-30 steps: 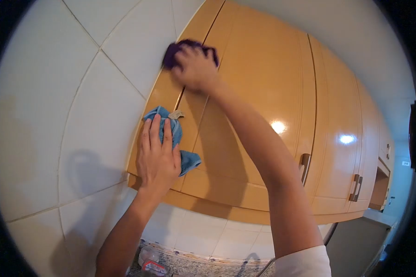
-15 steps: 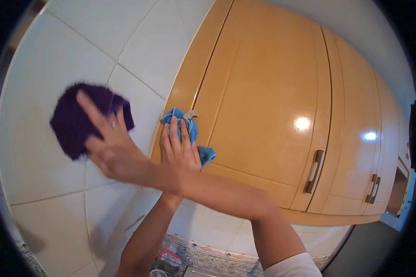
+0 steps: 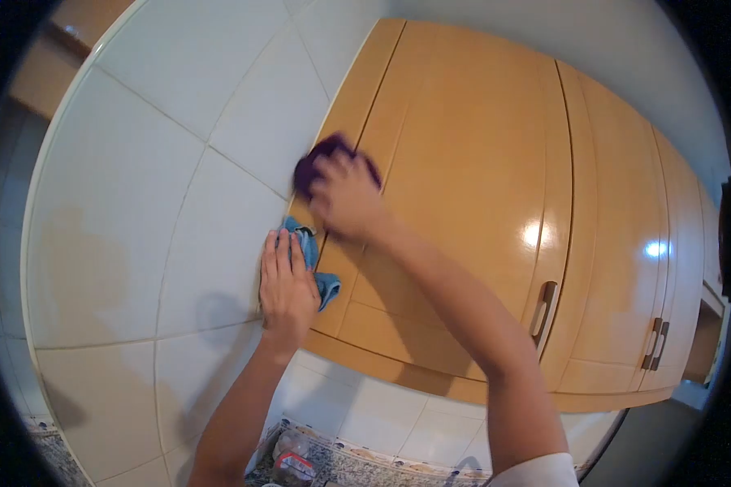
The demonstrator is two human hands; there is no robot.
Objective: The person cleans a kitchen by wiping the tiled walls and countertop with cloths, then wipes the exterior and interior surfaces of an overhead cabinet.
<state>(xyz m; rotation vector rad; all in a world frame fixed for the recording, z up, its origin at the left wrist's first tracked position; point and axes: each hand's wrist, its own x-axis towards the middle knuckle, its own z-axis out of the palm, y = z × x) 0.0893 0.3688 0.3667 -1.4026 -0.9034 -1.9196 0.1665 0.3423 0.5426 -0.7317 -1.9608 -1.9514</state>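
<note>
My right hand [image 3: 349, 195], blurred by motion, presses a fuzzy dark purple cloth [image 3: 310, 168] against the upper left part of the wooden cabinet [image 3: 471, 162]. Its fingers are bent over the cloth. Lower down, my left hand [image 3: 286, 284] holds a crumpled blue cloth [image 3: 327, 288] at the cabinet's left edge, where it meets the tiled wall [image 3: 227, 195]. The left fingers are long and close together, lying over the cloth. Part of the blue cloth sticks out above and to the right of that hand.
Dark handles [image 3: 544, 312] sit low on the cabinet doors. Beneath the cabinet, a container with a red rim [image 3: 295, 468] stands near the granite-patterned counter edge [image 3: 357, 463]. A dark grey surface [image 3: 650, 446] lies at the lower right.
My right hand has swung rightward with the purple cloth, from the tiled wall onto the cabinet, uncrossing my arms. My left hand and the blue cloth appear slightly lower and further left.
</note>
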